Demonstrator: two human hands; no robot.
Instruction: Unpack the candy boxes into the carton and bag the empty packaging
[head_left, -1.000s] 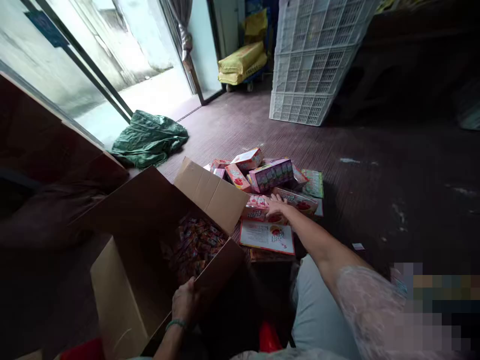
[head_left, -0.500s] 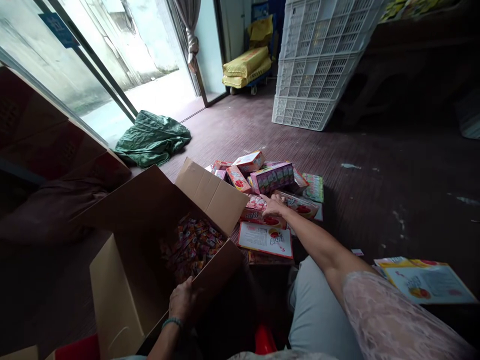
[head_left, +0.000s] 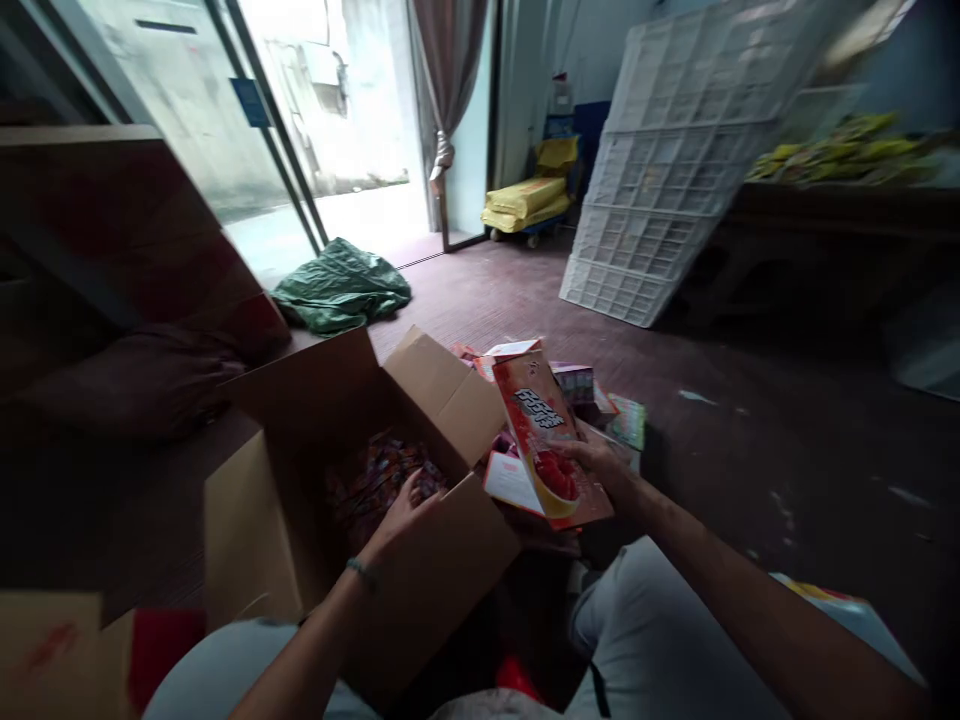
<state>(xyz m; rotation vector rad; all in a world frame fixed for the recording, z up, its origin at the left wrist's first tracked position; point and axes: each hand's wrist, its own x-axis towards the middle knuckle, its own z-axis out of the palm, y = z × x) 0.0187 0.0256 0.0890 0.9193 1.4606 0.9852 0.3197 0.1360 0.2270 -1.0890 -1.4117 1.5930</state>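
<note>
A red and orange printed snack box (head_left: 536, 410) with a fruit picture is tilted up in my right hand (head_left: 600, 462). My right fingers wrap its right side, with the thumb across its front. My left hand (head_left: 405, 512) is over the near rim of a large open cardboard box (head_left: 442, 560), its fingers bent and a little apart. Small wrapped pieces (head_left: 386, 475) lie inside the cardboard box, just beyond that hand. Behind the raised snack box is a pile of printed boxes (head_left: 574, 383) on the floor, partly hidden. A white-faced printed box (head_left: 514, 480) lies below it.
A green cloth sack (head_left: 341, 287) lies by the glass door. Stacked white plastic crates (head_left: 652, 190) stand at the back right, near yellow sacks (head_left: 525, 200) on a trolley. Large cartons (head_left: 112, 230) stand at left. Another printed item (head_left: 847, 620) lies at right.
My right hand has raised the red snack box from the pile toward me. My left hand has moved up and right along the cardboard box's rim. The head view has shifted.
</note>
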